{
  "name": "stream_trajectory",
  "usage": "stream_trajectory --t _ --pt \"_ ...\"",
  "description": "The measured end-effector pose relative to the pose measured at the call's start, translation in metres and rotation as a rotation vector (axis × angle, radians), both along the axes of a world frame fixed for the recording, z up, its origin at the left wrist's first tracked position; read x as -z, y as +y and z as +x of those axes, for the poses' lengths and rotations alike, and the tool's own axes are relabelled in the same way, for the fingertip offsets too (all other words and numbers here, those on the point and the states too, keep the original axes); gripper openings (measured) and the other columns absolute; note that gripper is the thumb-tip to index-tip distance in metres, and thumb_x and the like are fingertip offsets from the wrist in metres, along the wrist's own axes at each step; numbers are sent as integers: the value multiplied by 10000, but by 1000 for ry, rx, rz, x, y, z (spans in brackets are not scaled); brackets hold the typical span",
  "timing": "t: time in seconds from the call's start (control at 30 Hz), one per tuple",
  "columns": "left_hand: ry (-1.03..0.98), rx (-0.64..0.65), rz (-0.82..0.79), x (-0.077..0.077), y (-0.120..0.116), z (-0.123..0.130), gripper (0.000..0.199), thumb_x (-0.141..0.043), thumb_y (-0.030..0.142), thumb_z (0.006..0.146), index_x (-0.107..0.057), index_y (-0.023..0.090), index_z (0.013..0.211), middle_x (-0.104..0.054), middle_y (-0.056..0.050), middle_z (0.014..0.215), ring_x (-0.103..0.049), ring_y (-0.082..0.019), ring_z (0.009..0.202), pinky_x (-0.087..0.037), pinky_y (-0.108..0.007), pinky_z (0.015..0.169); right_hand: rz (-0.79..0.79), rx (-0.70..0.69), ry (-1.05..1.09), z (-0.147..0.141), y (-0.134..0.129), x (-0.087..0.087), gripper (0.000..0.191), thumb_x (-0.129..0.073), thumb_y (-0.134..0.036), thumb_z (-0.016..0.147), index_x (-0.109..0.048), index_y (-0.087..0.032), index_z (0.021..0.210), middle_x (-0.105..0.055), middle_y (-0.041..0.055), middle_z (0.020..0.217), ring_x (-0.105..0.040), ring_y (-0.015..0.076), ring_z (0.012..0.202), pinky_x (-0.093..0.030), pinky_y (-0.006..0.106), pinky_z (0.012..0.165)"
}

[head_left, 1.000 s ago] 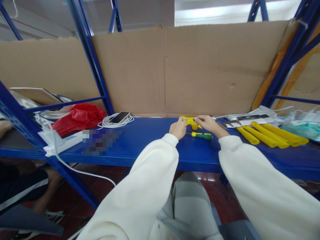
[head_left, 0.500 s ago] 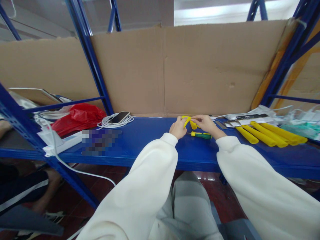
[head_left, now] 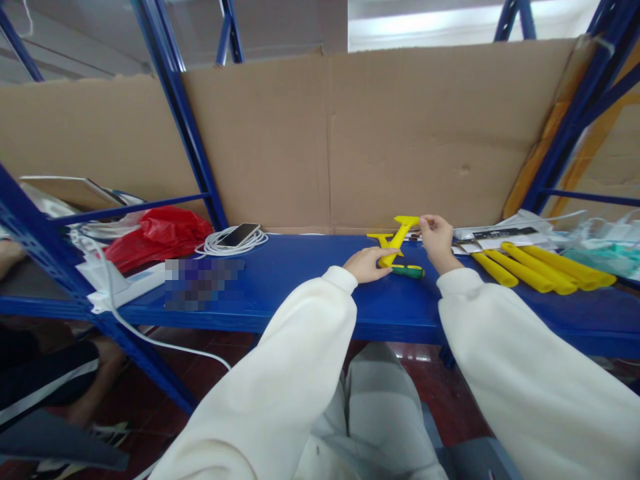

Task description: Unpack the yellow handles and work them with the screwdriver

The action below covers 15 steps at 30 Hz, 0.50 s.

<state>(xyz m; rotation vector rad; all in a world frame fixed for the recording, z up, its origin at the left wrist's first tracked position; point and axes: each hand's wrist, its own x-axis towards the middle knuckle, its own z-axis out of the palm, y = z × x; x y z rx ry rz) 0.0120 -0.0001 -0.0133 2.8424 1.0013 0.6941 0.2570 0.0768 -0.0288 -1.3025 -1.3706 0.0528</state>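
Fingers of the left hand (head_left: pixel 367 265) close on the lower end of a bright yellow, T-ended plastic piece (head_left: pixel 401 235), thumb on one side and the others across it; the piece is tilted, its crossbar up, above the blue metal bench (head_left: pixel 300 283). Fingertips of the right hand (head_left: pixel 437 237) are drawn together just beside that crossbar, though whether they pinch it cannot be told. Nearest the camera are light grey trousers (head_left: pixel 385 407) and two thick white sleeves (head_left: pixel 310 340) reaching forward over the bench edge. Off to the left, a person's leg in dark shorts with a white stripe (head_left: pixel 75 383) shows below the bench. On the bench, just beyond the left fingertips, lies a green-and-yellow screwdriver handle (head_left: pixel 411 271), partly hidden at its left end. Right of the hands, several long yellow tubes (head_left: pixel 537 269) lie side by side. Behind the held piece sits a second yellow plastic piece (head_left: pixel 379 237), partly covered by it. Well to the left, a dark-screened phone (head_left: pixel 241 234) rests on a coiled white cable (head_left: pixel 210 247), with a crumpled red plastic bag (head_left: pixel 160 237) beside it. Farthest back, a tall brown cardboard panel (head_left: pixel 400 140) stands between blue metal uprights (head_left: pixel 186 127).
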Motion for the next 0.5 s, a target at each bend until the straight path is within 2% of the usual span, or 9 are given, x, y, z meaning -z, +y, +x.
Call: stream_trajectory --t 0.1,0.2,0.3,0.37,0.43,0.5 --pt "-26 40 -7 2 2 1 490 -679 238 874 -642 293 1360 -713 -48 1244 -685 -205 1070 -514 -328 987 87 13 188 -1 4 2 357 -581 -467 893 -664 -156 1046 -737 132 988 -706 228 787 -587 395 749" --pt "-77 8 -4 3 5 2 462 -694 222 863 -674 284 1320 -727 -48 1130 -692 -199 973 -534 -332 934 85 -128 247 -7 3 3 415 -645 -408 849 -640 -162 1184 -738 132 1051 -710 237 840 -600 430 789" --pt "-154 -21 2 3 6 2 423 -696 204 859 -705 274 1276 -722 -45 1084 -691 -181 925 -540 -323 920 24 -298 221 -15 -1 3 693 -711 -378 805 -487 -226 1444 -683 143 1273 -702 259 1006 -599 452 855" --pt "-211 -50 -1 3 5 3 402 -694 200 863 -718 262 1260 -726 -51 1085 -694 -177 925 -538 -317 932 -53 -392 166 -21 -5 4 799 -724 -362 801 -397 -286 1525 -605 137 1417 -668 276 1122 -587 471 903" --pt "-263 -92 -6 2 5 5 391 -687 204 874 -721 249 1260 -735 -60 1103 -699 -178 944 -532 -312 949 -116 -473 97 -26 -8 5 793 -713 -344 812 -392 -302 1536 -556 128 1483 -627 287 1210 -565 489 955" --pt "-296 -143 -16 3 5 6 387 -677 213 887 -717 241 1271 -743 -68 1134 -703 -183 977 -525 -306 968 -143 -527 35 -31 -8 7 731 -690 -312 825 -440 -267 1510 -560 134 1480 -602 283 1257 -531 497 1010"
